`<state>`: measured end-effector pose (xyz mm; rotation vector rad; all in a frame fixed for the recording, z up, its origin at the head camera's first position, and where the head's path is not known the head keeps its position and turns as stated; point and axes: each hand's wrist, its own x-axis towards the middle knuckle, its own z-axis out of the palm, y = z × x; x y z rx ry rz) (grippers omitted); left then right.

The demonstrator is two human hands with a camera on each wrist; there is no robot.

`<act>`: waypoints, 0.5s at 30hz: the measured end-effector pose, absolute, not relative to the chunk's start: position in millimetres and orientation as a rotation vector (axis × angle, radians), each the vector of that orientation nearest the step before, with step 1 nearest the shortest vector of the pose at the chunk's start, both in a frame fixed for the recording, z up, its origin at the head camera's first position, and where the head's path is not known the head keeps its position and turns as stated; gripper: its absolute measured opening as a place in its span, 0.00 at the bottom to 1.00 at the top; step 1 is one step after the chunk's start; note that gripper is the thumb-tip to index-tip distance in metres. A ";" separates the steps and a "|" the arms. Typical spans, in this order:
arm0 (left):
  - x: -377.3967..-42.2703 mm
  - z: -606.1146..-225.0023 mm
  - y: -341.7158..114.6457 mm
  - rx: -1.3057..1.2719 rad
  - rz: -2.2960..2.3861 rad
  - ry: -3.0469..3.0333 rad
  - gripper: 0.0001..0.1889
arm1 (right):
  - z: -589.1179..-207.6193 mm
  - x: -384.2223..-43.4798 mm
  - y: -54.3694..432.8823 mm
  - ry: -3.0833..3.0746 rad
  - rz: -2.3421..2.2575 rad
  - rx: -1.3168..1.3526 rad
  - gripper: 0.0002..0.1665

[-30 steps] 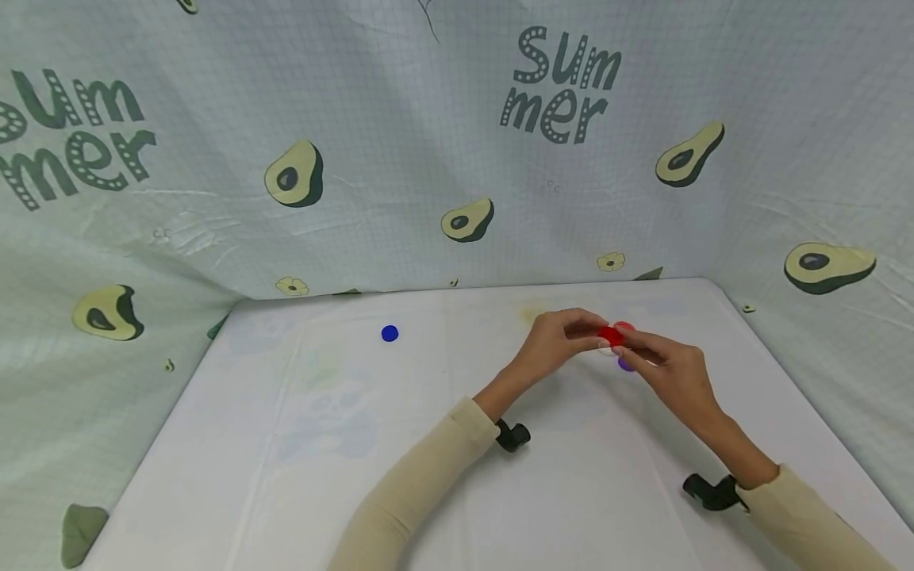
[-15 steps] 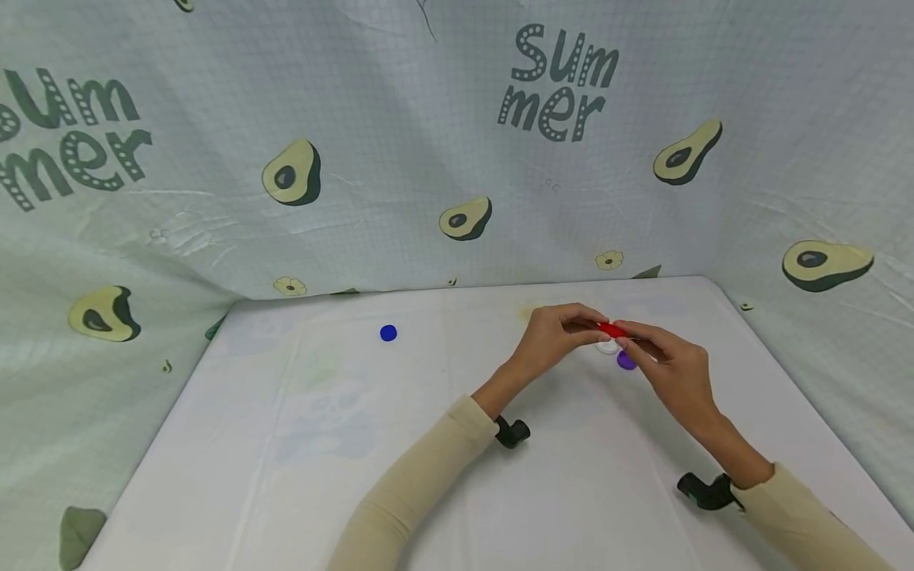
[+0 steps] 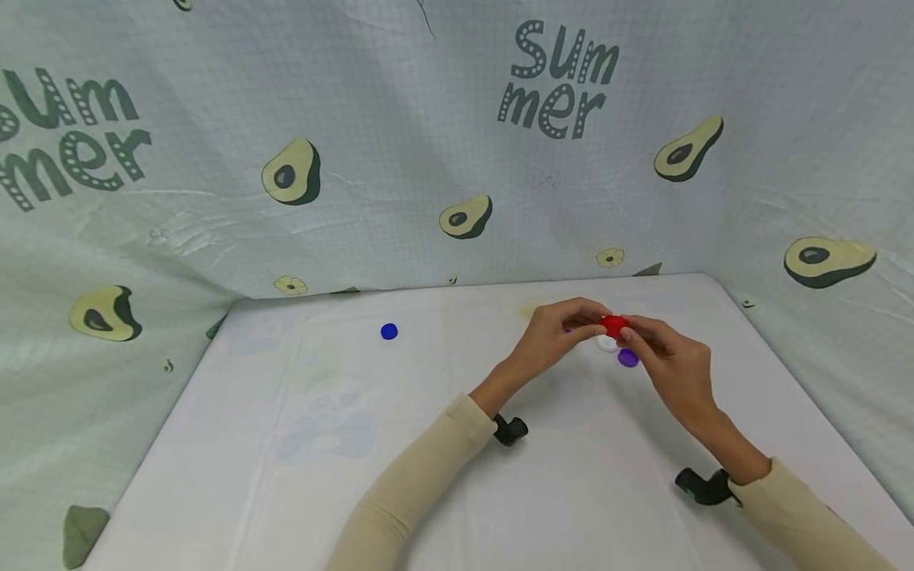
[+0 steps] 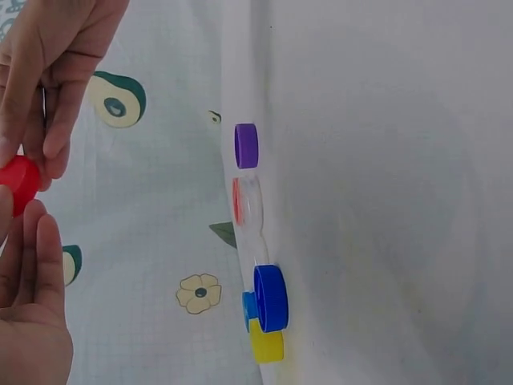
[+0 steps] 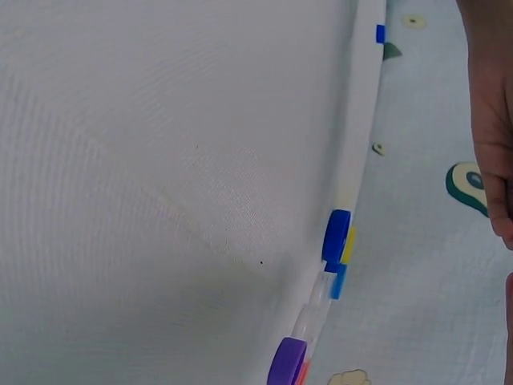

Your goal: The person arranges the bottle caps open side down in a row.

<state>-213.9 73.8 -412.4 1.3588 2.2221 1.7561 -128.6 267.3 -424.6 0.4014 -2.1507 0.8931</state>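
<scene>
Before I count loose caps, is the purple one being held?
No, the purple cap lies on the table, apart from the left hand and right hand.

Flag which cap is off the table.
The bright red cap, held up between the left hand and right hand; the rest, including the purple cap and lone blue cap, sit on the table.

Pale grey-green fabric (image 3: 400, 119) hangs behind and both sides, creased. Avocado prints (image 3: 303, 170) all over; "summer" lettering (image 3: 564, 78) at 1 and 10 o'clock, green leaf print (image 3: 84, 536) at 8. White worktop (image 3: 286, 484) reaches 6 o'clock. Soft light.
</scene>
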 end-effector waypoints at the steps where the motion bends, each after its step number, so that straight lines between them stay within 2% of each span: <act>1: -214.1 -412.4 73.8 1.379 1.762 2.216 0.14 | -424.3 -128.8 267.1 -2.148 0.901 0.406 0.22; 4: -213.9 -412.5 74.0 1.410 1.768 2.214 0.15 | -423.9 -128.8 267.2 -2.145 0.927 0.432 0.25; 10: -213.2 -411.7 73.4 1.375 1.759 2.236 0.16 | -423.6 -128.1 268.8 -2.179 0.919 0.499 0.38; 15: -215.5 -411.2 67.9 1.387 1.714 2.254 0.17 | -424.9 -128.7 267.3 -2.223 0.893 0.476 0.37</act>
